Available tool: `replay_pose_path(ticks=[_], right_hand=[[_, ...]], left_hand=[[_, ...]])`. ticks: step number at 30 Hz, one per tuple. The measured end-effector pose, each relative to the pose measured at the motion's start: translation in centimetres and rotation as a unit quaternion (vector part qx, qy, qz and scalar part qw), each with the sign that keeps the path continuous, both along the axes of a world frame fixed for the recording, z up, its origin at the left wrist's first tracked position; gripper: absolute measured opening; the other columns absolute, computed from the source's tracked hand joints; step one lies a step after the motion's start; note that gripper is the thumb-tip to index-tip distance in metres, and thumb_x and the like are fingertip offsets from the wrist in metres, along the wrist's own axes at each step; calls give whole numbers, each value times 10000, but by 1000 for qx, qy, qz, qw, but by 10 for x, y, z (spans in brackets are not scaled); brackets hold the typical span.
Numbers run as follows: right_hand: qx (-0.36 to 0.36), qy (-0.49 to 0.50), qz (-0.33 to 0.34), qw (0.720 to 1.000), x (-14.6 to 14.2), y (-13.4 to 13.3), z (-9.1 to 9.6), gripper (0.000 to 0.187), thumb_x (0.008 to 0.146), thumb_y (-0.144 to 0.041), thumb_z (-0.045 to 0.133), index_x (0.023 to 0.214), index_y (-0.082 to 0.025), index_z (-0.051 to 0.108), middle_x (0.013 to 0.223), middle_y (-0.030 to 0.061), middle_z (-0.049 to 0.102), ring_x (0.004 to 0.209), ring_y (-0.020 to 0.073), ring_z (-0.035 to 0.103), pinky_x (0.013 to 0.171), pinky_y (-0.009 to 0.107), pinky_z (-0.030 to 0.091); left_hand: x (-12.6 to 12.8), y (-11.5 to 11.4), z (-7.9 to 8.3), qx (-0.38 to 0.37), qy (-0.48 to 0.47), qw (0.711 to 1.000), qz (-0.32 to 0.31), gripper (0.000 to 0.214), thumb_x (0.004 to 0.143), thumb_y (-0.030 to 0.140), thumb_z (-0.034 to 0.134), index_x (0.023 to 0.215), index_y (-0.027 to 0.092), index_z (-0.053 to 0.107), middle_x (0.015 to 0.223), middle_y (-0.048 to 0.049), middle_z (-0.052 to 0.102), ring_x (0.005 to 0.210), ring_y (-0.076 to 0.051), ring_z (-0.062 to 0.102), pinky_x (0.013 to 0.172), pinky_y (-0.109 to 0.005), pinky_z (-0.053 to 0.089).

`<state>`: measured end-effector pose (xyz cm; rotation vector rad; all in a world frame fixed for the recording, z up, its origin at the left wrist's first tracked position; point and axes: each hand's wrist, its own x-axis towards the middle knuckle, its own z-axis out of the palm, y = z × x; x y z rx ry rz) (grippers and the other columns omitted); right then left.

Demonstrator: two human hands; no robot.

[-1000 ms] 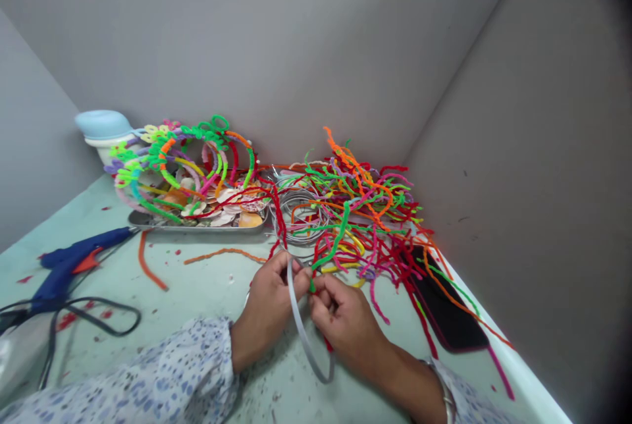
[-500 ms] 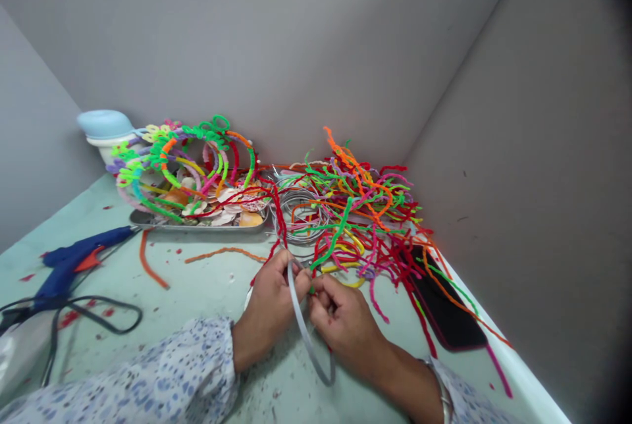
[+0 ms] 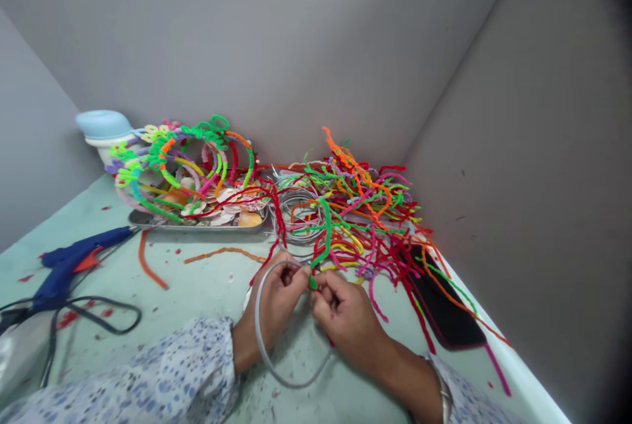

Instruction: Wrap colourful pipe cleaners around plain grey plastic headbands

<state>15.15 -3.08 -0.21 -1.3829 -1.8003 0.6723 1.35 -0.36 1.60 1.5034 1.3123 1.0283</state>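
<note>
My left hand [image 3: 276, 302] is closed in a pinch on a grey wire hoop [image 3: 259, 328], which hangs in a loop below the fingers. A green pipe cleaner [image 3: 326, 230] rises from the same pinch, its upper end bent. Close beside it, my right hand [image 3: 348, 315] is closed, thumb and forefinger at the green wrap near the left fingertips. A bit of red pipe cleaner [image 3: 330, 341] shows under the right hand. How the green piece passes round the hoop is partly hidden by the fingers.
Behind my hands lie a coil of grey wire [image 3: 299, 213] and a heap of coloured pipe cleaners [image 3: 365, 193]. A metal tray [image 3: 197, 229] holds shells and decorated hoops [image 3: 170, 160]. A blue glue gun [image 3: 74, 253] lies left, a phone [image 3: 447, 309] right, a lidded cup [image 3: 105, 131] far left.
The grey hoop has swung left and turned, now showing a wider loop. The green pipe cleaner's upper end has moved left and bent over. Both hands stay nearly in place.
</note>
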Motion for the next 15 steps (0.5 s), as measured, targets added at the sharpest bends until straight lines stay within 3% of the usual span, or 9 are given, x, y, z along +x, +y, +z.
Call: replay_pose_path(ticks=[9,15], right_hand=[[45,-29,-2,999,-2,-3,-1,109,737,-104,486,670,-190,500,509,-78,397,455,85,408,471,198,285],[63,-50,-1,997,-2,-4,-2,112,737,-104,489,668,-192,486,512,-76,399,449,85,403,473,203,278]], left_hand=[[1,-3,8,-2,35,999,14,187,758,310,479,612,201,435,601,40,428,615,-146,435,599,-266,358],[-1,-5,6,5,61,998,20,124,752,241,460,634,208,446,627,29,463,638,-160,448,614,-281,348]])
